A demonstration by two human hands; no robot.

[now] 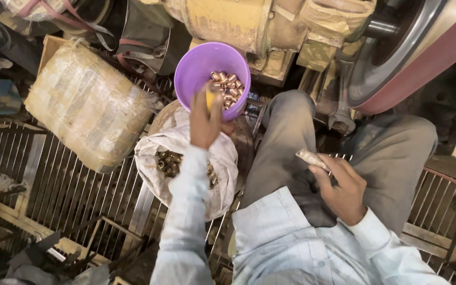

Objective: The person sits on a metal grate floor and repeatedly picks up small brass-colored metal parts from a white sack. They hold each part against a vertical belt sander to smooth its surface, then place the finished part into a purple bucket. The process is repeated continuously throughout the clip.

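My left hand (206, 119) reaches into a purple plastic bowl (196, 66) that holds several small copper-coloured metal fittings (228, 87); its fingers are closed on a small yellowish piece (210, 98). Below the bowl sits a white sack (225, 158), open, with more brass-coloured fittings (169, 162) inside. My right hand (341, 190) rests on my right thigh and pinches a short rolled, tan stick-like piece (311, 157) between thumb and fingers.
A large bundle wrapped in clear plastic (85, 105) lies at the left on a metal grate floor (64, 195). A yellow machine body (249, 21) and a big wheel with a red belt (412, 53) stand ahead. My grey-trousered legs fill the right.
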